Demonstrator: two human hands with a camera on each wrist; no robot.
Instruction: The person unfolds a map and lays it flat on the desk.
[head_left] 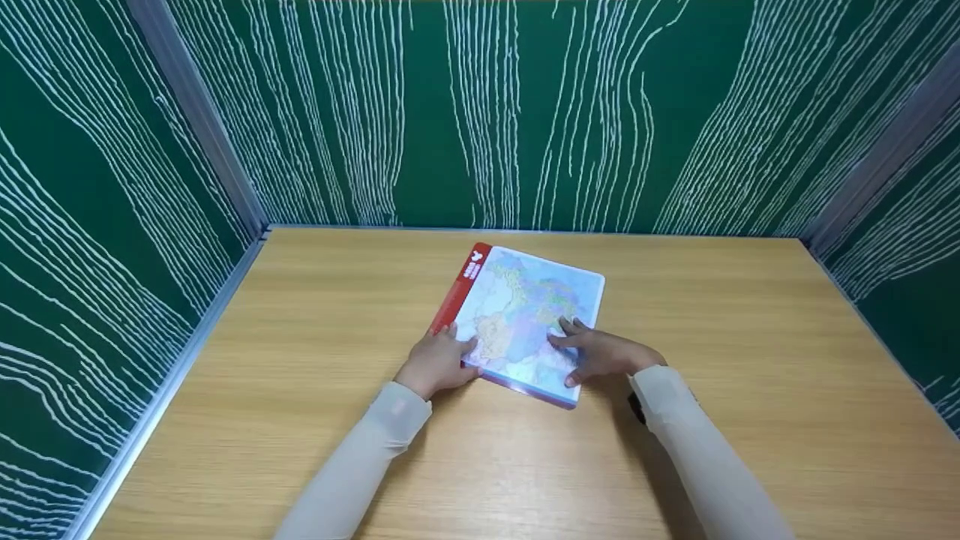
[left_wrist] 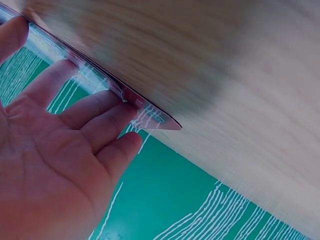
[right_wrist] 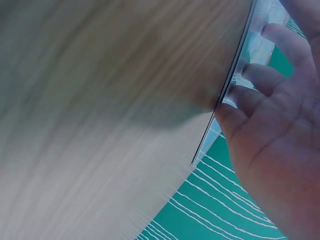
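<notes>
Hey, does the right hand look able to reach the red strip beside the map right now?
Probably yes: the right hand touches the map opposite the red strip, whose upper part is uncovered, with nothing lying between. The left hand may block its lower end.

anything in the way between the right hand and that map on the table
Nothing visible stands between them: the right hand touches the right side of the map directly, and the left hand is at the opposite side.
</notes>
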